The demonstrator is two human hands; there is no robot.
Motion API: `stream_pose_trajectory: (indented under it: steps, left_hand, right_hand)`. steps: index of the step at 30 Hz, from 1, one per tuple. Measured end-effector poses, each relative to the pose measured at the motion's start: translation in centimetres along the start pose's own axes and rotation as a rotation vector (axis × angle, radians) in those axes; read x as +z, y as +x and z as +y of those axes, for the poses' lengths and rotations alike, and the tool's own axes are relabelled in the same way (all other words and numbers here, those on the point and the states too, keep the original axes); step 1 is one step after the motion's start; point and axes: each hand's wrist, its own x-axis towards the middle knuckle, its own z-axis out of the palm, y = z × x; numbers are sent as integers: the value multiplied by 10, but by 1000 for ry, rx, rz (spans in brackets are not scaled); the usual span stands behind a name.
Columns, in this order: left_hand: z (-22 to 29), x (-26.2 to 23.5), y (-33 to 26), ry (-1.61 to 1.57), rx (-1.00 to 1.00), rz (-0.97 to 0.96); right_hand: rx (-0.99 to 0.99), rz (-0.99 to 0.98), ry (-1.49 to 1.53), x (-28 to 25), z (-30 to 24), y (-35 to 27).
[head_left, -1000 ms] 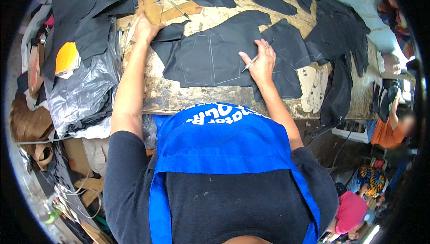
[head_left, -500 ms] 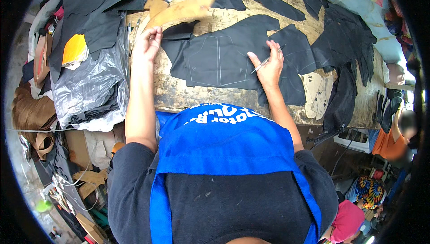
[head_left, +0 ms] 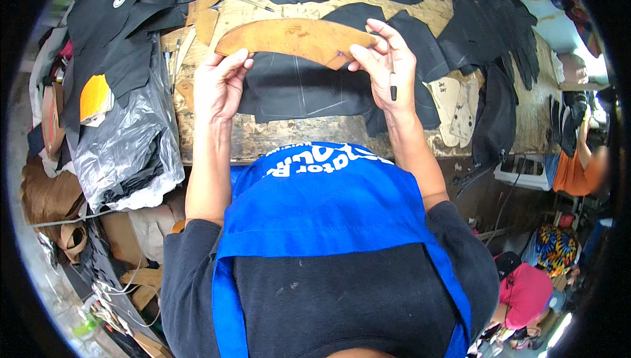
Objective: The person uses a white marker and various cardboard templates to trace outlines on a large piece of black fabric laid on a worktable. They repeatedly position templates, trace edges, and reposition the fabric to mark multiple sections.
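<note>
Left hand (head_left: 219,89) pinches one end of a curved tan template (head_left: 289,33); right hand (head_left: 403,72), also holding a pen (head_left: 394,91), pinches the other, above black sheeting (head_left: 289,95); it looks light, stiff; both ends suit gripping.

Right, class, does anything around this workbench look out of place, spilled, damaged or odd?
Nothing looks spilled. The wooden bench looks worn: its near strip is blotched with dark stains. The tan curved piece has a small dark mark near its right end, by the right hand; I cannot tell whether that is damage.
</note>
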Motion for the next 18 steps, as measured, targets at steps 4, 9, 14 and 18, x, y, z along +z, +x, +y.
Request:
stream_pose_trajectory:
  steps: [4,9,14,18]
  left_hand:
    - [-26,10,-8,35,-90,-8]
    - [-32,27,-16,22,-160,-36]
    - [-5,47,-37,-11,-49,-88]
    - [12,58,-55,-53,34,-112]
  right_hand:
    - [145,36,-30,-22,7,-13]
    - [229,86,62,-39,-3,-29]
    - [82,15,104,-32,-45,-31]
    - [0,-8,42,-21,-75,-27]
